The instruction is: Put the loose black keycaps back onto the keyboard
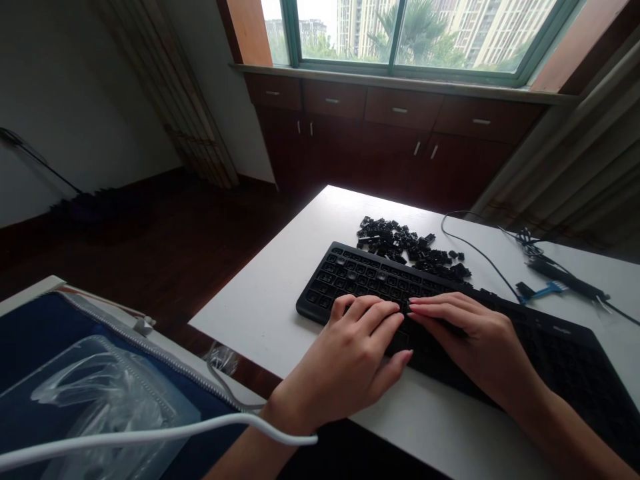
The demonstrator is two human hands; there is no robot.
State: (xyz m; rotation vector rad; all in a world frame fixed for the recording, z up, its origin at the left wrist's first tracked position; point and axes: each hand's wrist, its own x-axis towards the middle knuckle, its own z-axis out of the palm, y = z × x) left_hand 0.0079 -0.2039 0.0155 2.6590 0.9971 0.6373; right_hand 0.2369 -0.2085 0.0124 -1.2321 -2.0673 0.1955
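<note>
A black keyboard [345, 272] lies across the white table, with empty key sockets showing at its left end. My left hand [357, 343] rests over its lower left part, fingers stretched out with the tips on the key area and the thumb apart. Facing it, my right hand [473, 337] has its fingers pressed together, tips low on the key area close to the left fingertips. Whatever lies between the right fingertips is hidden. Behind the keyboard a heap of loose black keycaps [395, 239] is spread on the table.
The white table [265, 297] ends at a left corner. A blue brush [547, 290], a black tool [570, 277] and a cable [473, 250] lie at the right. A white cord [150, 437] crosses in front of a plastic bag [115, 393] at lower left.
</note>
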